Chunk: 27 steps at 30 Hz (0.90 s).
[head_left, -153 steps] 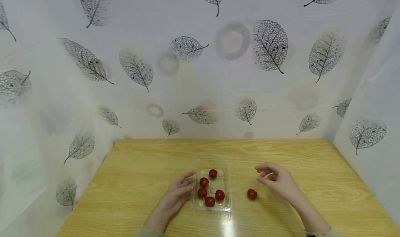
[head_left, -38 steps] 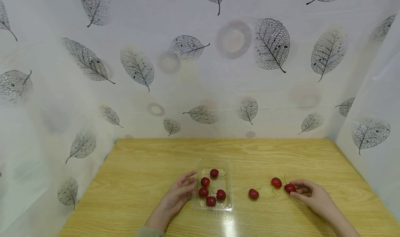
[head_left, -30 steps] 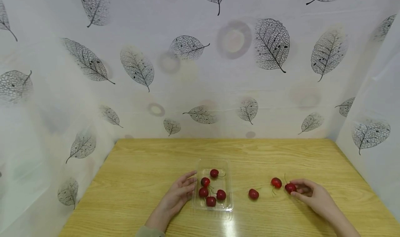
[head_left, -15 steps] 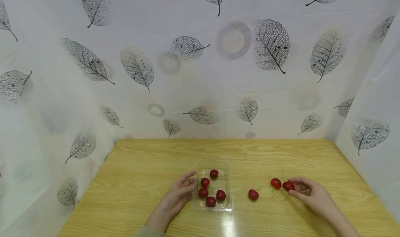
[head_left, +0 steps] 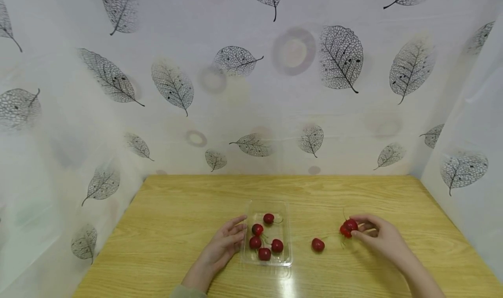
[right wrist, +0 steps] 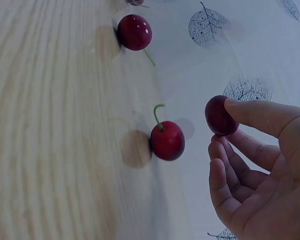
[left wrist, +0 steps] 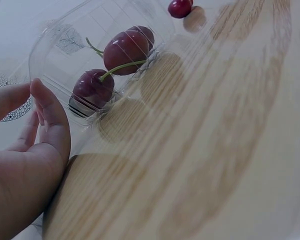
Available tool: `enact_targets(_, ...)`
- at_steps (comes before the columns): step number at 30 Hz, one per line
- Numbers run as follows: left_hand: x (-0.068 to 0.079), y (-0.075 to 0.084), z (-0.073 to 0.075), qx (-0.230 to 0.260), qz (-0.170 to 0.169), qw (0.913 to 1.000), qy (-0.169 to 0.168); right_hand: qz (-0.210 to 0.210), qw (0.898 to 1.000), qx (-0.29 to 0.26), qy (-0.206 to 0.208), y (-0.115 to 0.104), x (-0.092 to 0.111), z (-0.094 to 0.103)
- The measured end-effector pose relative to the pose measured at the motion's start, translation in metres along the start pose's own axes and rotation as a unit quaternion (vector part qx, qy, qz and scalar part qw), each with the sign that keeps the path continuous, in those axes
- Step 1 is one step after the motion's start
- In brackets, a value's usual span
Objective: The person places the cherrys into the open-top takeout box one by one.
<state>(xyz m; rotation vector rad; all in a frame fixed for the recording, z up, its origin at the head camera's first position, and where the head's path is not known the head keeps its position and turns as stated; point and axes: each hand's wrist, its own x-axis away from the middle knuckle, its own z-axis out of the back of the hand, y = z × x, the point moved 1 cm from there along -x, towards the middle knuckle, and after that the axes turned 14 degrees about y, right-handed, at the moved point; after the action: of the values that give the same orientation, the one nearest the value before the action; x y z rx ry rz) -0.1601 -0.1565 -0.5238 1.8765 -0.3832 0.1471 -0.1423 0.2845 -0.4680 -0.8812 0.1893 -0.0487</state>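
Observation:
My right hand (head_left: 379,238) pinches a dark red cherry (right wrist: 220,116) between thumb and fingertips, held up off the wooden table. In the head view this cherry overlaps a brighter red cherry (head_left: 345,232) on the table; the right wrist view shows that second cherry (right wrist: 167,141) apart from the hand, its green stem curving up. Further left lies another single cherry (head_left: 318,244). My left hand (head_left: 222,245) rests beside a clear plastic box (head_left: 290,259), its relaxed fingertips right at the box's left wall. Inside the box are several cherries (head_left: 264,254), some with stems.
The wood-grain table (head_left: 188,202) runs back to a pale leaf-patterned sheet (head_left: 251,106), which also rises on the left and right sides. A bright light reflection shows on the table in front of the box.
Two cherries absent from the earliest frame are now at the right. Over the last second my right hand lifted one and carried it left, over the other. My left hand stayed by the box.

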Motion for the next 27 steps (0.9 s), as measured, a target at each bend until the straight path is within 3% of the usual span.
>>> enact_targets(15,0.001,0.000,0.000,-0.004,0.003,1.0000,0.003,0.020,0.998,-0.060,-0.014,-0.035,-0.009,-0.019)
enact_targets(27,0.001,0.001,0.000,-0.005,0.003,1.0000,0.002,0.080,0.993,-0.087,-0.010,-0.057,-0.013,-0.035)
